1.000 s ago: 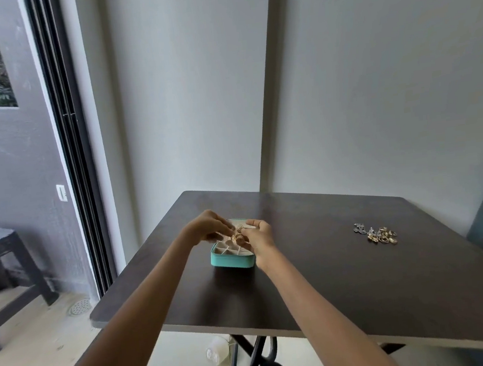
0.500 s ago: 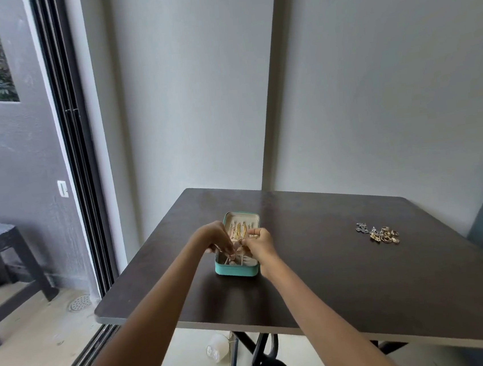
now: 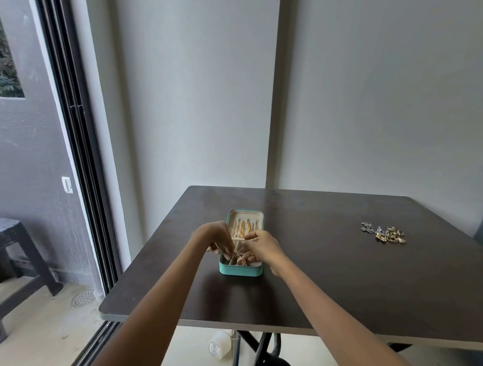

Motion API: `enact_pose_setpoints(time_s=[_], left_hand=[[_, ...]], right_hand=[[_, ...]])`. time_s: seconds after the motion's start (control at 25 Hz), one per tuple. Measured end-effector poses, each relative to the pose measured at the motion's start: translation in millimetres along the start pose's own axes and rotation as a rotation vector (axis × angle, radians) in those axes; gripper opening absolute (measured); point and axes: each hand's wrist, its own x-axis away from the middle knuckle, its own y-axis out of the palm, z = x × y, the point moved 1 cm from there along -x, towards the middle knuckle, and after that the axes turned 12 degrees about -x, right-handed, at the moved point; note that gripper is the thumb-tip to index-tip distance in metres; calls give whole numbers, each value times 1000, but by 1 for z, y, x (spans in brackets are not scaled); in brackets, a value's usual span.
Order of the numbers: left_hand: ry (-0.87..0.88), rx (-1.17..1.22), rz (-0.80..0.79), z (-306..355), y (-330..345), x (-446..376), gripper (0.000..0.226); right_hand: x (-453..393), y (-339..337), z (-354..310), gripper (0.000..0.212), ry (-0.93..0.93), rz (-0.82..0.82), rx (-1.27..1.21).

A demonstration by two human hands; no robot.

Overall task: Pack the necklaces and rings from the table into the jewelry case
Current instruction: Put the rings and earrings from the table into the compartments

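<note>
Both hands met over the open jewelry case (image 3: 241, 267) at the table's (image 3: 333, 277) near left: left hand (image 3: 215, 239) and right hand (image 3: 260, 248) pinched a thin necklace (image 3: 237, 252), apparently to lower it untangled; the rings (image 3: 387, 233) waited far right

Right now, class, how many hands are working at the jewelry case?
2. The left hand is over the near-left part of the teal jewelry case; the right hand is at its right side. Fingertips hide part of the tray.
</note>
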Motion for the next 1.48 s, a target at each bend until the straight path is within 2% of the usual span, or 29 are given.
enact_pose_setpoints(time_s=[0.16, 0.44, 0.6, 0.76, 0.92, 1.0, 1.28, 1.48], left_hand=[[14, 41, 33, 4, 0, 5, 14], [31, 73, 104, 8, 0, -1, 15], [9, 83, 95, 8, 3, -7, 2], [66, 5, 113, 9, 5, -9, 25], [114, -90, 117, 11, 10, -12, 34], [112, -136, 89, 12, 13, -13, 33], [82, -166, 115, 6, 6, -17, 27], [76, -214, 103, 7, 9, -19, 30]], right_hand=[[2, -3, -1, 17, -22, 44, -7], [0, 2, -3, 27, -77, 17, 213], [2, 1, -4, 28, -73, 56, 205], [4, -4, -3, 33, -90, 55, 184], [0, -7, 0, 44, -51, -98, 213], [-2, -8, 0, 42, -39, -136, 252], [2, -4, 7, 20, -206, -50, 260], [-2, -6, 5, 24, -199, -115, 246]])
